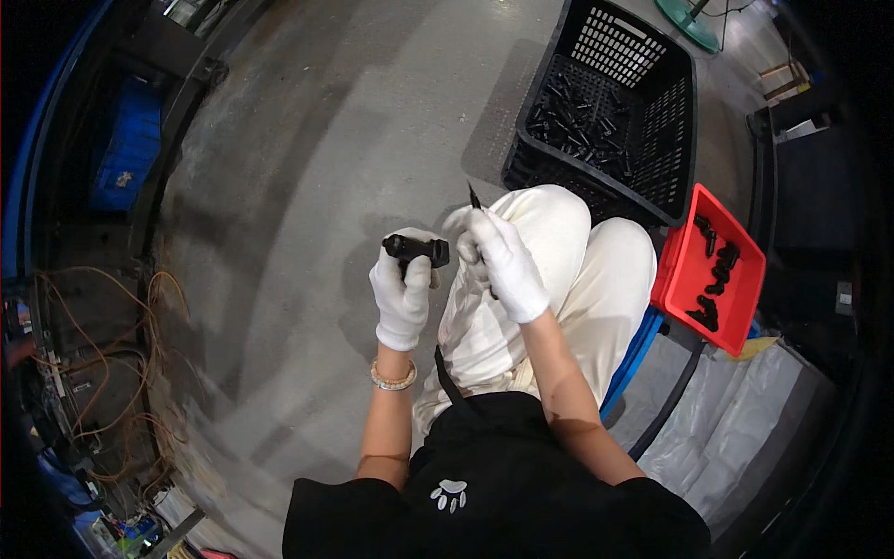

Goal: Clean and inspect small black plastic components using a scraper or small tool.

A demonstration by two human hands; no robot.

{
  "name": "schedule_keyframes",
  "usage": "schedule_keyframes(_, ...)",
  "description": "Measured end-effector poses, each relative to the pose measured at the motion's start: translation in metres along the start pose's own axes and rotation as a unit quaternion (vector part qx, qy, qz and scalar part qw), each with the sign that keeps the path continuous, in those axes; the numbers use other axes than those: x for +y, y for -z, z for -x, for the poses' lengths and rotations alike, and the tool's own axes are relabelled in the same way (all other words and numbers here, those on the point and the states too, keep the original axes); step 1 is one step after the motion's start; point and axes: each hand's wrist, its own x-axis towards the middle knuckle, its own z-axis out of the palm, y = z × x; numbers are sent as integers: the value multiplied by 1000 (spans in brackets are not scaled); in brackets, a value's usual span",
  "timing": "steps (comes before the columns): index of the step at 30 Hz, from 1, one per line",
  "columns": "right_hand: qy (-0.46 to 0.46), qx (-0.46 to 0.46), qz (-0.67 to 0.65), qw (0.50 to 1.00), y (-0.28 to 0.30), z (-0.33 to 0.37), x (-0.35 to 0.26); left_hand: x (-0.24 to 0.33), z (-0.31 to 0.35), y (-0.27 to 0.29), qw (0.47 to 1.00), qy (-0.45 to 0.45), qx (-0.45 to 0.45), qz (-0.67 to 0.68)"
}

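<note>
One black part [416, 250], at centre, gripped by the fingers of the left hand [402, 296]; at 3 o'clock, right hand [507, 265], fingers wrapped round a slim pointed tool [475, 197]; at 6 o'clock, paw print [453, 485] on the shirt [559, 484].

No legible lettering or numbers.

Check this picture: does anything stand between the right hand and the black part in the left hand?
Nothing visible does. The black part, held in the left hand, sits close beside the right hand; whether they touch is hard to tell. A thin dark tool pokes out of the right hand.
</note>
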Motion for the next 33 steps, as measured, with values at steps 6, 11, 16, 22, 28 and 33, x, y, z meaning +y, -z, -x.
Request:
schedule_keyframes(6,219,-64,198,953,12,17,-6,17,-2,-3,980,133,-7,145)
schedule_keyframes(11,261,-65,296,917,15,27,-22,26,-5,4,966,150,-76,196)
schedule_keyframes(16,263,-109,426,859,28,28,-36,36,-11,6,981,111,-116,109)
schedule_keyframes(22,343,-128,470,803,30,26,-41,41,-11,12,986,90,-118,80)
schedule_keyframes(28,338,-141,454,812,33,23,-36,42,-11,10,988,76,-112,75)
schedule_keyframes(33,267,-146,381,873,31,25,-35,40,-11,11,987,73,-114,82)
